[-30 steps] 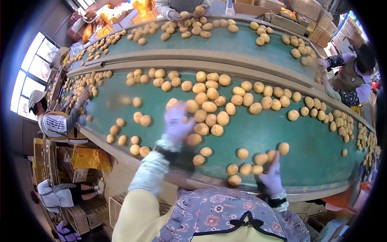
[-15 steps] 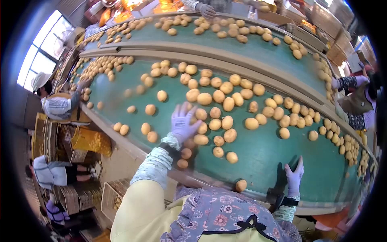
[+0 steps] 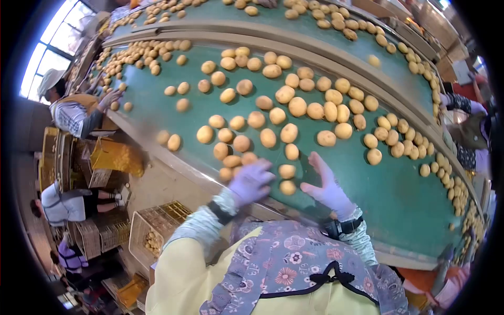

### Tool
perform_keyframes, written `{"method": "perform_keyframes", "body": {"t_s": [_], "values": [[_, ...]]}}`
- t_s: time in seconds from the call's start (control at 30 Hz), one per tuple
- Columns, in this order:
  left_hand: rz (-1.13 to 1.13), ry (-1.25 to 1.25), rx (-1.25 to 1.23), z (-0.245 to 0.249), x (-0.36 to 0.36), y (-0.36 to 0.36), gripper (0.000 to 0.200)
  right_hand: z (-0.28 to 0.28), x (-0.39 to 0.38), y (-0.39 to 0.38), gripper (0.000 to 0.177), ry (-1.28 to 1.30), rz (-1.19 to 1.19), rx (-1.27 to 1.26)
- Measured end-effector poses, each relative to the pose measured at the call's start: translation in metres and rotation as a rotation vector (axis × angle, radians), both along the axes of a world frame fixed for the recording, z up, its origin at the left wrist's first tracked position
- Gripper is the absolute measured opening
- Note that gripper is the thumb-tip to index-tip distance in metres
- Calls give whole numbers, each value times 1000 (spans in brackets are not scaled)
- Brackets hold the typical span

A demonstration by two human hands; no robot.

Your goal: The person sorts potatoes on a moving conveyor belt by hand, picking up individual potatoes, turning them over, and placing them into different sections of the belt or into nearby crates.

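Many potatoes [image 3: 297, 106] lie spread over a green conveyor belt [image 3: 378, 210]. My left hand [image 3: 251, 182], in a purple glove, is over the near edge of the belt, just below a cluster of potatoes [image 3: 231, 161]; it is blurred, and its fingers are not clear. My right hand [image 3: 328, 189], gloved the same way, has its thumb and fingers spread apart and holds nothing. Between the two hands sits a potato [image 3: 287, 187], with another just beyond it.
A metal rail [image 3: 236, 44] divides this belt from a second one with more potatoes. A co-worker [image 3: 79, 113] reaches onto the belt at the left. Crates [image 3: 139, 236] stand on the floor at the lower left; other people are at the right.
My left hand has come back from among the potatoes toward the near edge. My right hand has moved left, toward it. Potatoes have shifted on the belt, and the view has tilted down.
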State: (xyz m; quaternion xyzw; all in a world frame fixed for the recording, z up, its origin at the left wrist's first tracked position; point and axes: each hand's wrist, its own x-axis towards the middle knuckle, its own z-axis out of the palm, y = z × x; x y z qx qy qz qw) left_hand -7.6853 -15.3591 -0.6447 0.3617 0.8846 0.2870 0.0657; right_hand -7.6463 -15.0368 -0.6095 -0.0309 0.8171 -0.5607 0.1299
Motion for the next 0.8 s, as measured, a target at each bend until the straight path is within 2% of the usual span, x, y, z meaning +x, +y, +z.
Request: {"method": "perform_keyframes", "body": {"t_s": [0.03,0.07,0.13,0.2,0.27,0.3,0.33,0.37,0.4,0.43,0.47,0.5,0.53,0.57,0.6,0.63,0.67,0.73,0.77,0.8], "values": [[-3,144,43,-6,-18,-30,33,0,5,7,117,26,-35,-6],[36,195,-42,-7,-38,-57,31,3,14,19,117,16,-65,10],[262,265,-73,-9,-75,-102,38,9,38,52,120,133,-179,286],[520,411,-181,-39,-106,-149,49,15,76,84,124,71,-278,339],[746,421,-221,-52,-128,-160,61,30,109,99,128,-181,-304,506],[724,463,-140,-59,-136,-150,67,32,121,96,128,-187,-327,507],[612,460,-92,-47,-137,-124,71,34,131,92,129,-314,-322,433],[503,408,43,-36,-133,-89,75,35,143,89,130,-435,-316,355],[324,267,196,-27,-125,-55,77,5,163,86,127,-389,-222,436],[169,232,133,0,-107,-21,75,-9,157,68,124,-405,-221,347],[-59,238,16,6,-96,4,75,-13,141,40,122,-419,-217,259],[-234,305,48,4,-90,14,69,-10,126,8,114,-332,-215,312],[-246,302,58,-9,-89,18,69,-7,112,-20,107,-249,-210,365],[-245,142,12,-30,-89,20,67,-8,101,-40,107,-256,-224,369],[-240,-14,-39,-31,-91,22,65,-11,89,-56,95,-188,-179,277],[-248,-63,-96,-31,-98,18,62,-15,77,-64,84,-115,-129,182],[-250,-63,-102,-23,-100,11,62,-23,69,-64,84,-115,-131,177],[-82,-400,0,-5,-107,-8,62,-41,50,-57,68,-205,-192,121],[-75,-395,-8,4,-109,-18,62,-26,34,-57,65,-113,-271,171],[-41,-383,57,12,-105,-27,63,-33,20,-53,65,-45,-434,192]]}}
